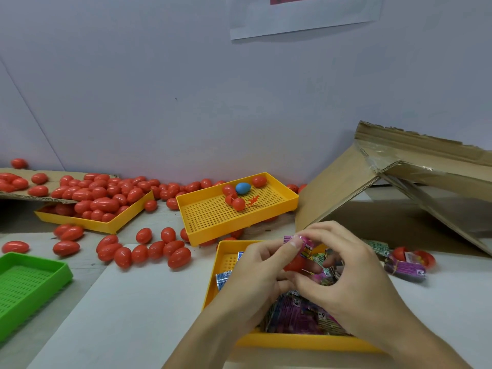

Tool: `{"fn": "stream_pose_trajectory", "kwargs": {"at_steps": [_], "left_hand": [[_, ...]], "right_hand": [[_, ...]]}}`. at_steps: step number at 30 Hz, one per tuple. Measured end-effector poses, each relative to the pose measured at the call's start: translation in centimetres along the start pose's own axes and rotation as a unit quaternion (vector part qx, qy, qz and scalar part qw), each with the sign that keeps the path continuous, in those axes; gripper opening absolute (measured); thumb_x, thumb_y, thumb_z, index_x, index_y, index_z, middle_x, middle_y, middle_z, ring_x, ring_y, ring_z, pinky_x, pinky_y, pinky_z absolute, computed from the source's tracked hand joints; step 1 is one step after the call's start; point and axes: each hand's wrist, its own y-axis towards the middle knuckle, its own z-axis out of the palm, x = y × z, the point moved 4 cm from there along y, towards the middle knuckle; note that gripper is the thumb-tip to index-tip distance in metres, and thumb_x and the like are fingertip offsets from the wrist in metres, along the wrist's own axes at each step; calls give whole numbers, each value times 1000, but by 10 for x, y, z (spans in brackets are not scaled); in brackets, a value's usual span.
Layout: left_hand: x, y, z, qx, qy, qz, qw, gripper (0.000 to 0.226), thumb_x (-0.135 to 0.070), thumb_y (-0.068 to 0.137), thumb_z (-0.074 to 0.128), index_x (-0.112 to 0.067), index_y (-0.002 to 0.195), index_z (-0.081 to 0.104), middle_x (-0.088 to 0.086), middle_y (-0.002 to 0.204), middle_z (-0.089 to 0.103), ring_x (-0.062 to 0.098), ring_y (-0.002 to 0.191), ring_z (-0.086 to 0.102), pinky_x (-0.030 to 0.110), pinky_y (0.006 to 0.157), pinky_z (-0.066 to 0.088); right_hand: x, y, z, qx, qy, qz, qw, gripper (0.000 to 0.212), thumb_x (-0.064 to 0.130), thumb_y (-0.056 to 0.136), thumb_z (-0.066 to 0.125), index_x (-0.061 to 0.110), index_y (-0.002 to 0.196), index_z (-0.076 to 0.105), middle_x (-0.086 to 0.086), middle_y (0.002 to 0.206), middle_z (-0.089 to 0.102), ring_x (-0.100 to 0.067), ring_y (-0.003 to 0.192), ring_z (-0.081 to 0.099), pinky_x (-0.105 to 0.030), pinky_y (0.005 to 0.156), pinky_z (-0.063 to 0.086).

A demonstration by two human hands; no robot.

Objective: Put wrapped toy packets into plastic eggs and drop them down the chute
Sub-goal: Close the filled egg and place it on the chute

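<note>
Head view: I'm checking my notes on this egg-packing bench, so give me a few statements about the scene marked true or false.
1. A single blue egg lies in the middle yellow tray. True.
2. The green tray is heaped with red eggs. False: no eggs show in it.
3. Both hands work over the near yellow tray of wrapped packets. True.
4. The left hand lies flat on the table. False: with the right hand it holds a red egg and a packet.
</note>
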Motion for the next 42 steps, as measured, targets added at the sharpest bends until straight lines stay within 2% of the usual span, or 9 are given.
{"fn": "stream_pose_trajectory", "kwargs": {"at_steps": [4, 7, 16, 24, 28, 32, 36, 40, 42], "left_hand": [[-1, -1, 2, 17, -1, 1, 1000, 36, -32, 92, 63, -3, 112, 72, 23, 98, 73, 26, 92, 73, 31, 75, 61], [-1, -1, 3, 22, -3, -1, 1000, 38, -33, 91, 63, -2, 111, 72, 20, 98, 74, 26, 93, 72, 30, 74, 60], [-3, -2, 4, 9, -30, -13, 999, 42, -41, 94, 57, -5, 106, 74, 25, 105, 73, 32, 98, 73, 35, 82, 61], [-3, -2, 5, 4, -5, -14, 1000, 43, -45, 91, 56, -8, 99, 76, 23, 99, 74, 28, 88, 73, 32, 77, 61], [-3, -2, 4, -14, 15, -15, 1000, 45, -51, 84, 59, -12, 92, 78, 20, 93, 75, 26, 82, 74, 29, 70, 61], [-4, -3, 6, 1, 48, -5, 999, 45, -52, 92, 56, -13, 105, 75, 16, 97, 75, 25, 87, 71, 31, 73, 59], [-2, -3, 9, 7, 29, -21, 999, 47, -43, 91, 57, -2, 113, 66, 14, 91, 72, 22, 81, 70, 33, 69, 59], [-3, -3, 10, 17, -38, -38, 998, 47, -42, 86, 56, -4, 113, 60, 7, 83, 68, 20, 76, 68, 34, 65, 57], [-4, -4, 12, 32, -46, -43, 998, 45, -42, 86, 55, -4, 110, 61, 8, 83, 67, 20, 76, 67, 34, 65, 56]], "right_hand": [[0, 2, -4, 0, -3, -5, 1000, 37, 34, 74, 80, 39, 108, 66, 22, 108, 61, -7, 104, 61, -18, 74, 50], [1, 2, -7, -4, -2, -6, 1000, 36, 33, 72, 79, 37, 107, 69, 22, 107, 61, -8, 103, 61, -22, 71, 51], [0, 1, -9, 0, 14, -3, 1000, 45, 29, 75, 84, 45, 111, 65, 27, 112, 57, -2, 106, 56, -17, 70, 53], [0, 2, -10, 0, 14, 0, 1000, 45, 28, 75, 82, 51, 107, 59, 31, 112, 54, 3, 107, 53, -9, 69, 49], [-1, 2, -7, 0, 18, 6, 1000, 39, 33, 76, 78, 48, 108, 61, 28, 111, 56, -1, 104, 55, -16, 69, 52], [-2, 2, -6, 11, 22, 10, 1000, 37, 28, 78, 78, 40, 111, 67, 22, 110, 59, -7, 101, 59, -22, 68, 52], [-1, 1, -5, 21, 32, 7, 999, 39, 35, 75, 79, 44, 111, 67, 22, 112, 60, -8, 106, 58, -25, 72, 53], [3, 0, -6, -13, 10, -8, 1000, 43, 43, 71, 85, 44, 110, 66, 24, 110, 61, -4, 106, 57, -15, 71, 50], [5, 1, -6, -29, 6, -17, 999, 41, 43, 69, 81, 45, 107, 66, 24, 108, 61, -2, 103, 57, -11, 70, 48]]}}
